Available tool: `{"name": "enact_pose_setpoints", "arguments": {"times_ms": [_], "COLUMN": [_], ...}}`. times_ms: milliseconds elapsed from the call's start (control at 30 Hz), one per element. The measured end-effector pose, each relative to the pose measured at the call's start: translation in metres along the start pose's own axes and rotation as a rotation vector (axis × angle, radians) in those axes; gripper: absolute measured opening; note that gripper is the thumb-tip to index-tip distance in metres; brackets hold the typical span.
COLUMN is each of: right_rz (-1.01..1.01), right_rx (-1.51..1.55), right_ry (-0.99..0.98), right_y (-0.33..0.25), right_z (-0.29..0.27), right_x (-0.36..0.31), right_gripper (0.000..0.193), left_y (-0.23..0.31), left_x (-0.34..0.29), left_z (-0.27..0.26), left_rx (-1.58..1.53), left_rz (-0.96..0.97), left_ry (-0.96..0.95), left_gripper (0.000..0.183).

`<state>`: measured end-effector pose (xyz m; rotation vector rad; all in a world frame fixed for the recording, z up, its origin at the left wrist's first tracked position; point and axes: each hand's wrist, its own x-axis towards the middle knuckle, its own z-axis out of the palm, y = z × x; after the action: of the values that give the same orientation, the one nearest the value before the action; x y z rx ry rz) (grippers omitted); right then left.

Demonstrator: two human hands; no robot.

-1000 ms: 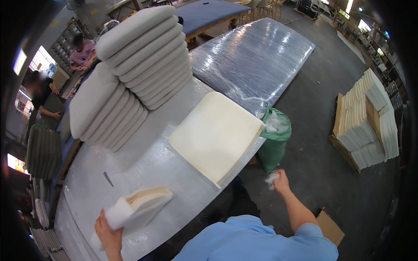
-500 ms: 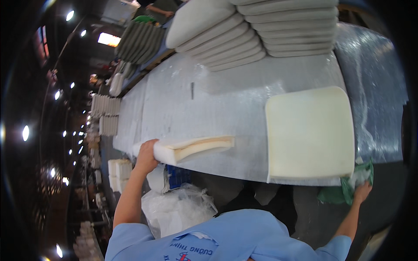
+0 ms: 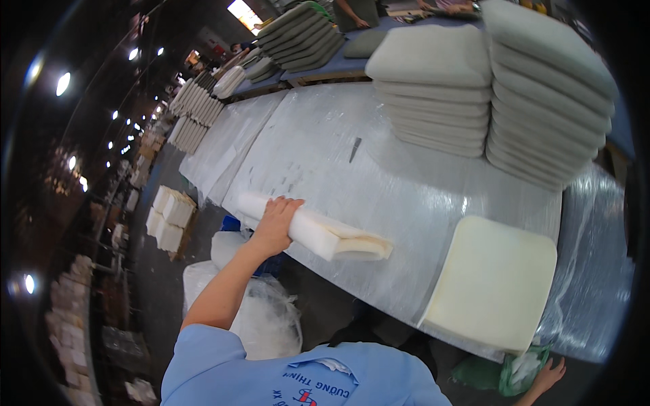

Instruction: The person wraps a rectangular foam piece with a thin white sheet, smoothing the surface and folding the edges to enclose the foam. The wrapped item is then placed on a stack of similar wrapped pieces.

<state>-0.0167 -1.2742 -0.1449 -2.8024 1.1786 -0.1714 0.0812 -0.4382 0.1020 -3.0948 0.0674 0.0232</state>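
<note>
My left hand (image 3: 274, 227) is closed over the top of a folded white foam pad (image 3: 318, 238), which lies on the plastic-covered table near its front edge. The pad's cream inner faces show at its right end. Off the table's right front corner is my right hand (image 3: 550, 373), its fingers apart beside a green plastic bag (image 3: 518, 372) with whitish stuff in it. I see nothing held in that hand. A flat cream foam seat pad (image 3: 497, 284) rests on the table just above the bag.
Two tall stacks of grey-white cushions (image 3: 433, 88) stand at the table's back right. Darker cushions (image 3: 298, 37) are piled on a blue table behind, where other people's arms show. A clear bag of white material (image 3: 267, 314) sits on the floor at the front left.
The view has turned and shifted. My left hand now lies further over the folded pad instead of at its left end. My right hand's fingers have spread beside the green bag.
</note>
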Motion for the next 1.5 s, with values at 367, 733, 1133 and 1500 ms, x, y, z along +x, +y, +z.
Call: {"name": "enact_pose_setpoints", "arguments": {"times_ms": [367, 733, 1133, 1500], "right_rz": [-1.479, -1.373, -1.325, -1.344], "right_rx": [0.594, -0.074, 0.112, 0.105], "right_ry": [-0.468, -0.443, -0.369, -0.303], "right_y": [-0.560, -0.701, -0.709, -0.682], "right_z": [-0.231, -0.218, -0.190, -0.190], "right_x": [-0.317, -0.410, -0.423, -0.458], "right_gripper": [0.109, 0.100, 0.065, 0.051], "left_y": [-0.066, -0.152, -0.171, -0.175], "left_x": [0.010, -0.107, -0.089, -0.106], "left_z": [-0.006, -0.093, -0.038, -0.036], "left_rx": [-0.570, -1.643, -1.976, -2.090], "left_rz": [0.398, 1.507, 0.928, 1.186], "left_ry": [0.233, -0.014, 0.831, 0.508], "left_gripper": [0.101, 0.023, 0.017, 0.025]}}
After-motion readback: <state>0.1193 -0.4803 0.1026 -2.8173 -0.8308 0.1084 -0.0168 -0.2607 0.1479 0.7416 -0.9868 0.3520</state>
